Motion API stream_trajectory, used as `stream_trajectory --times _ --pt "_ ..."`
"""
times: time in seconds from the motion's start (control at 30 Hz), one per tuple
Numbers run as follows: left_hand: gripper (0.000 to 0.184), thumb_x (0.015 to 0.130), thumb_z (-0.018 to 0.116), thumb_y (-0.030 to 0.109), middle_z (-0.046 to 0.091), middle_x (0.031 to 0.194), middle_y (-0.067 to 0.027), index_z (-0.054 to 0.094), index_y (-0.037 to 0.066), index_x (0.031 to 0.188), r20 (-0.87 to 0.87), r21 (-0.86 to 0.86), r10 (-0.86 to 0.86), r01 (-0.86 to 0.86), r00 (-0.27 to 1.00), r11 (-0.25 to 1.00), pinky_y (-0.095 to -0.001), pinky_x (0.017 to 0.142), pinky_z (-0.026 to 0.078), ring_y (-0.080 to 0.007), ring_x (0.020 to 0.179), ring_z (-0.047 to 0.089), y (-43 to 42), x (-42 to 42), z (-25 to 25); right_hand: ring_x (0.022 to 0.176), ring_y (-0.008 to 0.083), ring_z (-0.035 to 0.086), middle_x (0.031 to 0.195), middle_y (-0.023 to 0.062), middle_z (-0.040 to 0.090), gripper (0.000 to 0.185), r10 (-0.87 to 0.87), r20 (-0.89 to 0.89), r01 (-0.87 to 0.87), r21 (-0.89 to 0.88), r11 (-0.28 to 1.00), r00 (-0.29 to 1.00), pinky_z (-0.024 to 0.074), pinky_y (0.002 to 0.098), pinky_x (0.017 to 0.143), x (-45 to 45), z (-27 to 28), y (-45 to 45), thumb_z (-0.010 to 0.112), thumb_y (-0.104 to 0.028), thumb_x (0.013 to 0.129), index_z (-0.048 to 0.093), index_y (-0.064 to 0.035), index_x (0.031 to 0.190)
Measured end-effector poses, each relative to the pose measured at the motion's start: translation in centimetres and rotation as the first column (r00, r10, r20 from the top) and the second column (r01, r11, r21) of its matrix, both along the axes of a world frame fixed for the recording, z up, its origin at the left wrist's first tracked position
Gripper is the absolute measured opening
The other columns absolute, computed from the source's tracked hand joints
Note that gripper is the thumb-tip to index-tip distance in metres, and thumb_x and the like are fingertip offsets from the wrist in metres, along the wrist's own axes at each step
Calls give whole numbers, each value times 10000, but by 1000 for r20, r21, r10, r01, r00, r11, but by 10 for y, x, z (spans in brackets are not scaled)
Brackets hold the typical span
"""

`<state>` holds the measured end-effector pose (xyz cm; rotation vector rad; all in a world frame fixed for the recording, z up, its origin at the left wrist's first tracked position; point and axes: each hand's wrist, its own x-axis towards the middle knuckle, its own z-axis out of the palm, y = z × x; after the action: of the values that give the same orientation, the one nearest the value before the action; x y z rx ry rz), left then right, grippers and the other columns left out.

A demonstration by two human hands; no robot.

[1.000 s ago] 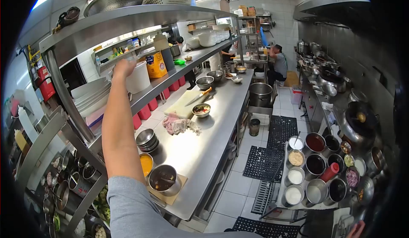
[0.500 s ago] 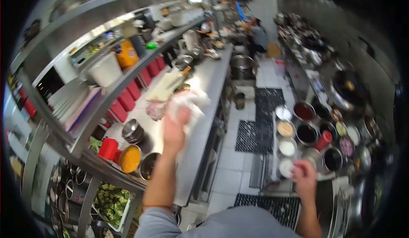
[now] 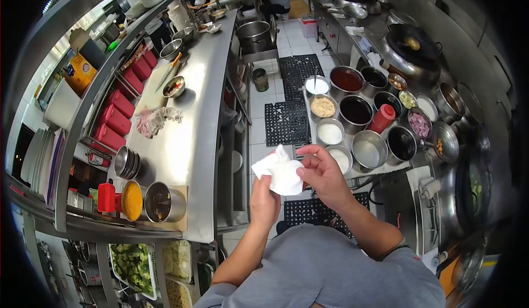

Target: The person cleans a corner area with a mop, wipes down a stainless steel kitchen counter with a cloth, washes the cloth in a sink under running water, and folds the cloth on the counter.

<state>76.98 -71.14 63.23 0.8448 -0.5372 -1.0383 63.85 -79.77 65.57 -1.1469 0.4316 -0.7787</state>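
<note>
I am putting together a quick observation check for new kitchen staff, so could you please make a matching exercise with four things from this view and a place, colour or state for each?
Things
1. White wipe
2. Squeeze bottle
3. Broccoli
4. Pinkish cloth

Places, colours or states
A. Crumpled on the steel counter
B. Between the left hand and the right hand
C. In a white basket
D. Red

Right pairs: 1-B, 2-D, 3-C, 4-A

The squeeze bottle (image 3: 381,119) is red; the shirt (image 3: 330,269) is plain grey.
</note>
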Motion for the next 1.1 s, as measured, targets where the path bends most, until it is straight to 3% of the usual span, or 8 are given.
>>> stream_trajectory --times 0.07,0.17,0.37,0.47,0.67,0.9,1.0,1.1 --pt "466 1034 334 293 545 1327 -149 402 -9 1381 -305 31 10 -1 952 1000 -417 1042 420 -272 1222 542 -2 0 3 750 76 605 914 50 618 276 -50 -51 46 -80 996 997 510 219 642 -5 1 4 574 -32 929 498 -11 1193" --pt "444 1061 294 290 532 1347 -148 415 -26 1349 -429 40 -48 72 902 997 -412 1054 429 -260 1232 539 1 5 -2 765 75 603 933 48 619 222 -87 -168 49 -223 974 982 505 229 643 -12 -13 6 584 -22 905 552 -14 1125" --pt "399 1053 366 277 586 1270 -129 455 -11 1314 -348 168 123 -67 929 984 -389 1002 475 -226 1176 584 6 3 -5 747 128 619 970 79 622 153 -124 -598 -294 -551 781 792 509 261 670 -39 -10 -10 663 -25 825 646 -22 977" --pt "351 1049 408 269 631 1126 -85 505 -1 1253 -100 201 92 -70 991 977 -317 898 511 -145 1012 626 8 -3 0 760 155 635 972 87 615 162 -355 -371 -25 -720 693 858 515 273 671 -36 10 -9 693 -45 811 668 -20 969" --pt "294 1050 423 264 598 882 -7 560 16 1132 -38 242 -19 28 999 970 -237 699 480 -58 729 530 13 -5 -9 726 278 623 871 83 594 141 -403 -277 -87 -899 429 872 508 373 623 -8 5 -1 698 -127 816 650 -56 928" --pt "330 1021 390 130 613 1222 -105 506 -36 1281 -132 160 -137 157 982 975 -300 971 478 -160 1073 614 21 -9 5 716 293 626 857 85 576 111 -379 -387 -186 -864 469 841 511 393 599 -1 -6 0 668 -113 842 623 -61 929" --pt "335 999 380 90 623 1130 -66 508 -34 1283 -141 174 -77 101 987 980 -257 879 481 -103 968 595 24 -10 16 709 295 629 851 86 573 94 -361 -373 -163 -853 495 855 514 398 593 3 -1 2 656 -104 850 617 -59 924" --pt "388 1020 304 86 582 1227 -115 439 -43 1360 -13 192 -151 151 988 970 -303 981 468 -157 1098 593 28 -2 4 707 297 631 848 87 576 104 -345 -349 -164 -869 466 871 515 395 595 7 -4 2 661 -108 848 618 -57 928"
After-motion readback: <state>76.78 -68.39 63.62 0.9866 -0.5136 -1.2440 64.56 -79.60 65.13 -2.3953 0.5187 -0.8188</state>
